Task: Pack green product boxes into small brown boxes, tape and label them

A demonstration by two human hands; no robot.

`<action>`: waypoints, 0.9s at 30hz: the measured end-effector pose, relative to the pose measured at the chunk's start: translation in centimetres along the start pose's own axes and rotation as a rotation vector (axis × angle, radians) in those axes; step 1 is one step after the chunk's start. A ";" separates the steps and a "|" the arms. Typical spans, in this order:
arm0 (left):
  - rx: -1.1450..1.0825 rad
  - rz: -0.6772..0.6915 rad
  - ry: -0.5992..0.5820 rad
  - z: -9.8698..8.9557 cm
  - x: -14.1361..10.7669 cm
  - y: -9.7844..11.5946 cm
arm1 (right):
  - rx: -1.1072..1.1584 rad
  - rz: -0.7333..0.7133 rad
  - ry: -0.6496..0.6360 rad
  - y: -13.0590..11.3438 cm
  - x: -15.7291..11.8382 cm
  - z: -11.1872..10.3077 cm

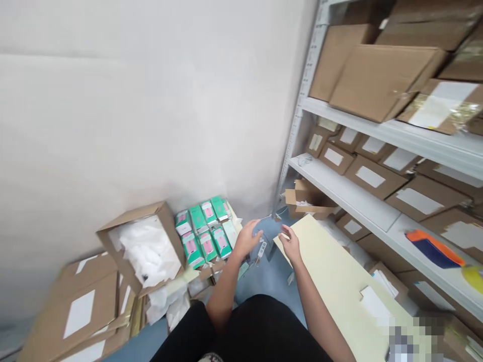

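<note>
In the head view my left hand [247, 240] is held out over the floor with its fingers apart and nothing in it. Opposite it, my right hand [290, 244] hangs by the corner of the pale yellow table [324, 261], fingers curved and spread, also holding nothing. A gap separates the two hands. Below, between them, a small white item with dark markings [261, 249] shows near the floor. Left of my left hand stand several green and pink boxes [207, 245] in rows.
An open carton with white wrapping [151, 251] stands left, beside flat stacked cartons [90, 306]. Metal shelves [350, 188] with labelled boxes rise at the right, bearing an orange and blue item [433, 249]. An open carton [309, 198] sits under the shelf's end. White papers [373, 301] lie on the table.
</note>
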State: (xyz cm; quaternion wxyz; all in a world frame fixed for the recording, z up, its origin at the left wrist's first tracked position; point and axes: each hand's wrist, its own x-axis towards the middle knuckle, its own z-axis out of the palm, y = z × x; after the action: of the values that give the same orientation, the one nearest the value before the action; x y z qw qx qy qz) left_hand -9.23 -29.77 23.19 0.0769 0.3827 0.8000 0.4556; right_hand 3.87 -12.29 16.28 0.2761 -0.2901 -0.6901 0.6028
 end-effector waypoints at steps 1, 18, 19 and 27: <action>0.009 -0.040 0.019 -1.7 -1.0 -1.6 | 0.000 0.003 -0.044 0.0 -0.2 2.4; 0.172 -0.750 0.072 -10.9 -15.6 -24.0 | -0.079 0.196 -0.563 5.0 -5.3 31.9; 0.200 -0.750 0.075 -10.1 -16.0 -24.2 | -0.087 0.214 -0.576 5.5 -5.3 32.2; 0.062 -0.728 0.271 -5.7 -18.0 -24.1 | -0.170 0.328 -0.670 9.5 -6.3 33.9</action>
State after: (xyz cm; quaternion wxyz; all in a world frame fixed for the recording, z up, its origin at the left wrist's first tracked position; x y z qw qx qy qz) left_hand -12.44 -52.92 3.45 0.1155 0.0121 0.8998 0.4205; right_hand -16.01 -38.65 2.52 -0.0898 -0.2054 -0.7342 0.6409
